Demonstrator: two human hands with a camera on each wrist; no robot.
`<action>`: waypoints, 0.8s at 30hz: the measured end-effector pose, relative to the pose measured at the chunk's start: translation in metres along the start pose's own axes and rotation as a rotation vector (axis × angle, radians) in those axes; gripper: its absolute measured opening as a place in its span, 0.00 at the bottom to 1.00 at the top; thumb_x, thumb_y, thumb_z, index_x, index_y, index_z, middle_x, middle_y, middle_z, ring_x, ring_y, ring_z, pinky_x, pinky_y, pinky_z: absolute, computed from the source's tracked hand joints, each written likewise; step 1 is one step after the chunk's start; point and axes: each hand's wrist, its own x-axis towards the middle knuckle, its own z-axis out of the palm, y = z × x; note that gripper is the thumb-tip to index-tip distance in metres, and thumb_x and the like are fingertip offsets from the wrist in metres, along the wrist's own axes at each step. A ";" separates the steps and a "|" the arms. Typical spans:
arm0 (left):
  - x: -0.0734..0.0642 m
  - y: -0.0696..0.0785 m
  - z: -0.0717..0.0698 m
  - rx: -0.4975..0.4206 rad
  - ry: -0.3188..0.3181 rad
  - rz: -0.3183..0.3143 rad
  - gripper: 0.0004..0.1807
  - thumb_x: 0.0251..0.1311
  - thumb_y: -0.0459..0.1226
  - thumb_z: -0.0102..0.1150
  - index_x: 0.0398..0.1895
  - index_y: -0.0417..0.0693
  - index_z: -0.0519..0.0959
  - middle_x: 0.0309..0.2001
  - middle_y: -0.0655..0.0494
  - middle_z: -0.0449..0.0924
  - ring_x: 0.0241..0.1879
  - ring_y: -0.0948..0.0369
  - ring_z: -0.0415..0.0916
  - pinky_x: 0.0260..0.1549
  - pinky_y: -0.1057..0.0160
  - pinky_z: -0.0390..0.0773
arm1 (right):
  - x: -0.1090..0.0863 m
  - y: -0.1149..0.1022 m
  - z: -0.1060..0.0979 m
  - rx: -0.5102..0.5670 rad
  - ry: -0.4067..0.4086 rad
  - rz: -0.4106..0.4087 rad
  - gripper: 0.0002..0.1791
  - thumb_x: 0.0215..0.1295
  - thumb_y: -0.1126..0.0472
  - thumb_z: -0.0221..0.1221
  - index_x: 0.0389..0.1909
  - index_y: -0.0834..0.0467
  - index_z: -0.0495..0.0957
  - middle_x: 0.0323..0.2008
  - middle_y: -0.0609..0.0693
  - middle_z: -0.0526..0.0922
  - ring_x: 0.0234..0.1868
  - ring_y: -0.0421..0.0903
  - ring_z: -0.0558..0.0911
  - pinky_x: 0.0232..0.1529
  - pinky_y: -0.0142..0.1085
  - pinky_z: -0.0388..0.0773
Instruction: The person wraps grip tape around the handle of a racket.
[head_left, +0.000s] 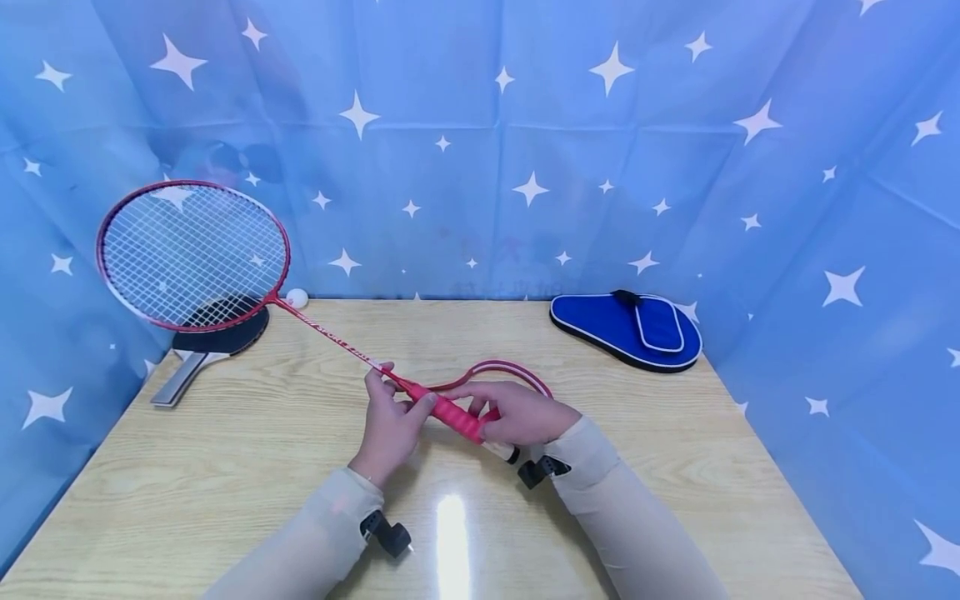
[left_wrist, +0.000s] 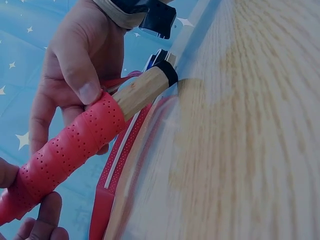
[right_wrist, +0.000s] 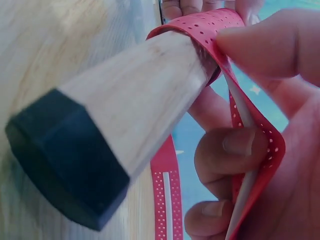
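A red badminton racket (head_left: pixel 330 336) slants across the head view, its strung head raised at the left. My left hand (head_left: pixel 390 429) holds its handle from below, thumb on the perforated red grip tape (left_wrist: pixel 75 142) wound there. My right hand (head_left: pixel 525 412) pinches the tape near the handle's lower end, with curled fingers on the loose strip (right_wrist: pixel 252 155). Below the winding, bare wood (right_wrist: pixel 135 95) shows down to a black end cap (right_wrist: pixel 65 155). From the right hand the loose tape (head_left: pixel 495 364) loops back over the table, a pale line along its middle.
A table tennis bat (head_left: pixel 232 333) with a grey handle lies at the back left, partly behind the racket head. Beside it is a white ball (head_left: pixel 297 298). A blue bat case (head_left: pixel 600 321) lies at the back right of the wooden table (head_left: pixel 300 467). Starry blue cloth (head_left: pixel 450 208) hangs around the table.
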 end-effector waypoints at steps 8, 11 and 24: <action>0.002 0.000 -0.001 -0.022 0.001 0.021 0.43 0.67 0.29 0.65 0.74 0.50 0.47 0.58 0.38 0.70 0.36 0.52 0.85 0.33 0.67 0.80 | 0.001 0.001 -0.001 0.018 0.036 0.047 0.40 0.62 0.63 0.74 0.74 0.43 0.72 0.47 0.42 0.86 0.42 0.43 0.85 0.40 0.38 0.86; 0.002 -0.001 -0.001 -0.025 -0.006 0.013 0.43 0.67 0.28 0.64 0.74 0.51 0.47 0.58 0.38 0.70 0.35 0.54 0.85 0.34 0.67 0.80 | 0.000 0.003 0.001 0.024 0.020 0.031 0.41 0.65 0.63 0.72 0.76 0.39 0.70 0.50 0.42 0.87 0.45 0.41 0.85 0.43 0.36 0.85; 0.006 -0.005 -0.003 -0.026 -0.011 0.009 0.45 0.68 0.32 0.67 0.76 0.50 0.46 0.61 0.36 0.70 0.36 0.53 0.85 0.34 0.65 0.83 | 0.003 0.005 0.001 0.014 -0.019 0.037 0.39 0.65 0.58 0.73 0.70 0.22 0.72 0.44 0.39 0.83 0.41 0.45 0.82 0.40 0.41 0.84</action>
